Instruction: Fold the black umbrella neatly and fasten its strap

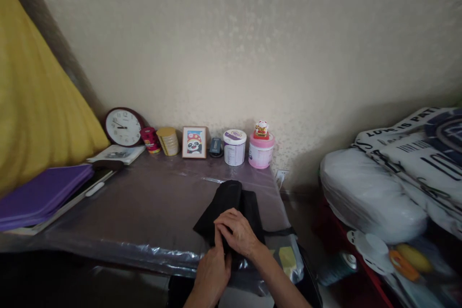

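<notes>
A black cloth item (224, 202), folded or bunched with a dark strap (279, 232) trailing to the right, lies near the table's front edge. I cannot make out what kind of item it is. My left hand (213, 267) is at its near side, closed, with the index finger pointing up along the cloth. Over the cloth's middle lies my right hand (238, 233), its fingers bent and pressed together on the fabric. The fingertips of both hands meet, and what is pinched between them is partly hidden.
A plastic-covered table (144, 207) stands against the wall. Along its back are a clock (123, 127), a picture frame (194, 142), a purple-white tub (235, 147) and a pink tub (261, 151). Purple folders (46, 192) lie left; a wrapped white bundle (371, 192) is right.
</notes>
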A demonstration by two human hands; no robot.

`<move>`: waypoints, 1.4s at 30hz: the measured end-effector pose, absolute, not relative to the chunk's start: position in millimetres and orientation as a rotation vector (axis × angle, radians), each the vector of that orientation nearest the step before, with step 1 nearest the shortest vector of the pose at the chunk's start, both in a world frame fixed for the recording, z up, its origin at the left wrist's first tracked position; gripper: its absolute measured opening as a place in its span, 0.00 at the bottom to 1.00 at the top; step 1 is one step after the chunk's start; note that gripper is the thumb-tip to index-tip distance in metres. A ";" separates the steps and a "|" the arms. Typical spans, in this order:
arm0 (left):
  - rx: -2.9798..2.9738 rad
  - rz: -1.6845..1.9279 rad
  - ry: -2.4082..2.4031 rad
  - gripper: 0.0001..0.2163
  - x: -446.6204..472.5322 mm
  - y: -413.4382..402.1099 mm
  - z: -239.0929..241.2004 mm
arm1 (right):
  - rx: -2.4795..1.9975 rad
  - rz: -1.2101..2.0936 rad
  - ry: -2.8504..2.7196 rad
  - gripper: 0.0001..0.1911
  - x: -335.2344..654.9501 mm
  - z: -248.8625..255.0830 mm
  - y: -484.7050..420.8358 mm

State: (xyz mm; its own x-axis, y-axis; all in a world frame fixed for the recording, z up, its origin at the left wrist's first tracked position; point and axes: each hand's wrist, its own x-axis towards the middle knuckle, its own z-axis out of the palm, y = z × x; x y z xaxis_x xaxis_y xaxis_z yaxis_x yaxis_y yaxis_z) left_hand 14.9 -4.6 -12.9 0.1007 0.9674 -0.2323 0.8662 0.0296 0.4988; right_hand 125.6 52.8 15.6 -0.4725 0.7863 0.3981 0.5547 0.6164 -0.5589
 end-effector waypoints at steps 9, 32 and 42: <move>1.773 0.221 1.868 0.32 18.9 -4.0 -18.7 | -1.136 0.277 -2.325 0.13 131.2 1.6 111.7; 1.827 0.229 1.869 0.31 16.5 -6.5 -14.3 | -1.749 0.813 -1.346 0.12 226.0 -22.7 91.4; 1.749 0.327 1.784 0.30 9.9 -6.2 -14.0 | -1.692 0.714 -1.424 0.11 213.3 -14.2 86.6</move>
